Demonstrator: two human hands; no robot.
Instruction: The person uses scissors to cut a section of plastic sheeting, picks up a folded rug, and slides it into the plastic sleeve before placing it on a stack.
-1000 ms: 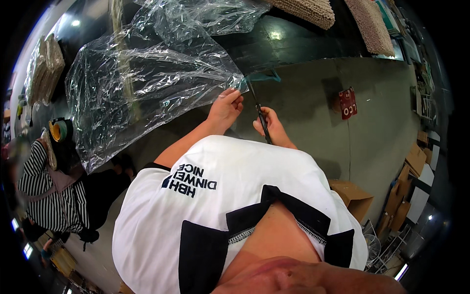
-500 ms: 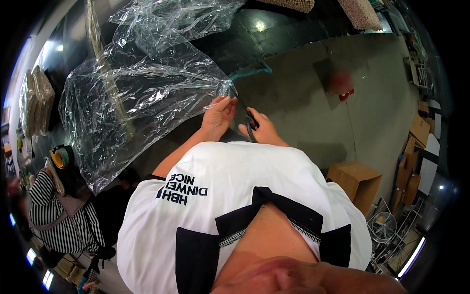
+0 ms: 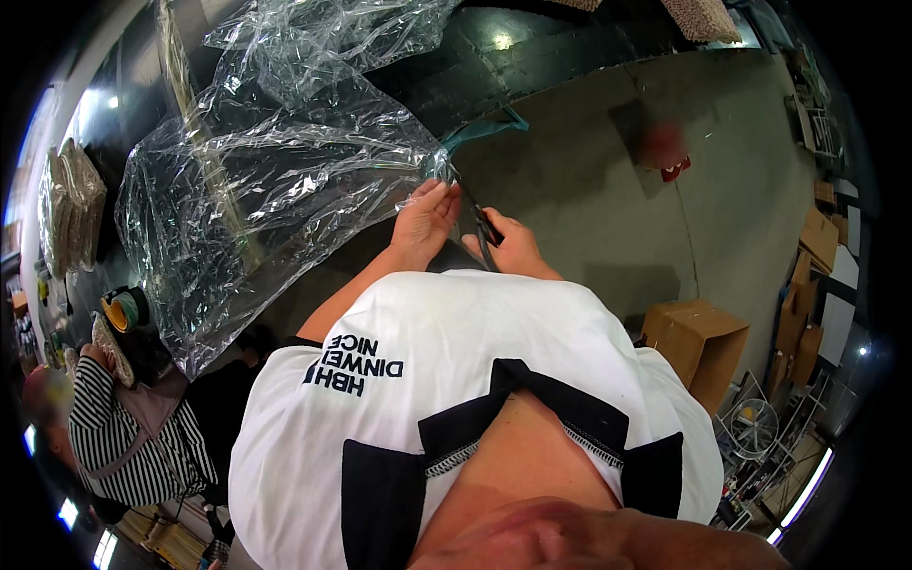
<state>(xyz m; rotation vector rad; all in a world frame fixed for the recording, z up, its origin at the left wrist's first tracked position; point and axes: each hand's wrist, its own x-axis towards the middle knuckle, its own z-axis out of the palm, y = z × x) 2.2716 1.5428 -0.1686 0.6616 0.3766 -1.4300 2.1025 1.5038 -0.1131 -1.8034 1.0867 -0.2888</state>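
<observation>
Plastic sheeting [image 3: 294, 176], clear and crinkled, is pinched at its gathered corner between the thumb and fingers of the left hand [image 3: 425, 226], in front of the chest. Just beside it, the right hand [image 3: 514, 244] is curled around the handles of dark scissors [image 3: 484, 231], which point up toward that corner; their tips are lost against the bunched plastic, so whether the blades are apart or together cannot be told. A teal strip [image 3: 483, 130] trails off to the right, and whether it is joined to the sheeting is hard to make out. Beyond the hands, the sheeting spreads left and away across a dark table [image 3: 499, 71], its far end cut off at the top. A shaggy mat [image 3: 701, 17] is cropped there too. Rightward on the floor, a red thing [image 3: 675, 170] is partly blurred, and a cardboard box [image 3: 692, 332] sits partly behind the white shirt [image 3: 475, 309]. At left, a co-worker in stripes [image 3: 147, 451] has a blurred head, the legs fading into shadow
</observation>
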